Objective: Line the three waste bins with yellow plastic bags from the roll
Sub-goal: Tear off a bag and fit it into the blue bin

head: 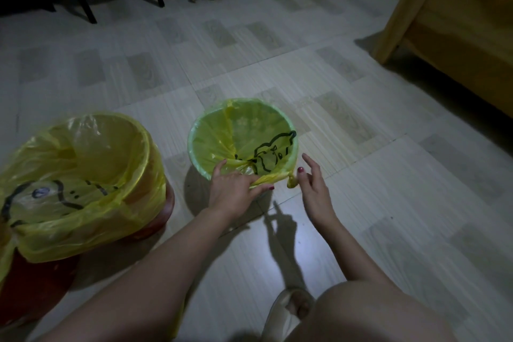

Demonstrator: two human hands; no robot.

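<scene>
A small green bin (194, 147) stands on the floor in the middle, lined with a yellow bag (249, 130) that carries a black drawing. My left hand (236, 189) grips the bag's folded edge at the bin's near rim, thumb inside and fingers along the outside. A twisted knot of bag (293, 183) hangs at the near right of the rim. My right hand (313, 186) is beside it, fingers straight and thumb touching the knot. A larger red bin (163, 211) at the left wears a loose yellow bag (91, 175). The roll is not in view.
Part of another red bin (33, 286) shows at the lower left under yellow plastic. A wooden furniture piece (449, 22) stands at the back right, dark chair legs (88, 8) along the back. My knee (374, 314) and sandalled foot (294, 305) are at the bottom.
</scene>
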